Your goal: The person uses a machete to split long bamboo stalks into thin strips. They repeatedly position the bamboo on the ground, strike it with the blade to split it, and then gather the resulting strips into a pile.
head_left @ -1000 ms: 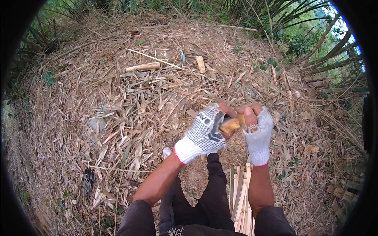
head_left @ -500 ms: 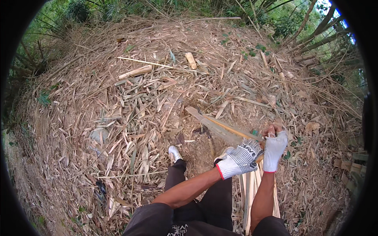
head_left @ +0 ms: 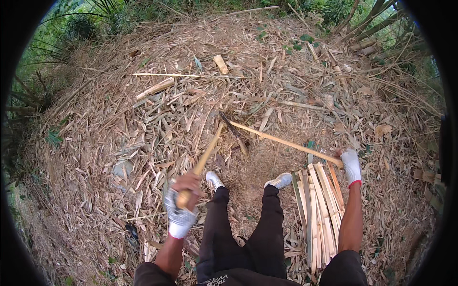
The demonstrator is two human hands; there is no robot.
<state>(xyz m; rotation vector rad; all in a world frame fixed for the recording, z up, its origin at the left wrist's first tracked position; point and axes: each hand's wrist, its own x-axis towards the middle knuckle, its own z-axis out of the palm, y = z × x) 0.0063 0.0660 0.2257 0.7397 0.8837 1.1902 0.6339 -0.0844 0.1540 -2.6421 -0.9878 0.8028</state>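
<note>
My left hand [head_left: 183, 202], in a white glove with bare fingers, is closed around the near end of a tan bamboo strip [head_left: 206, 155]. This strip slants away toward a dark, narrow, blade-like thing [head_left: 231, 129] with a tan end, on the ground ahead of my feet. My right hand [head_left: 349, 163], gloved the same way, holds the right end of a long bamboo strip [head_left: 286, 142]. That strip's far end comes close to the dark thing, so the two strips make an upturned V. Motion blurs my left fingers.
A bundle of split bamboo strips [head_left: 320, 214] lies by my right leg, below my right hand. Short bamboo pieces [head_left: 221, 64] and a thicker length [head_left: 155, 88] lie farther off. Dry husks and leaves cover the ground; a grey stone [head_left: 122, 169] sits at left.
My left hand has moved from beside my right hand over to the left, with a strip in it. My right hand has shifted slightly right. Both feet and the bundle show more fully.
</note>
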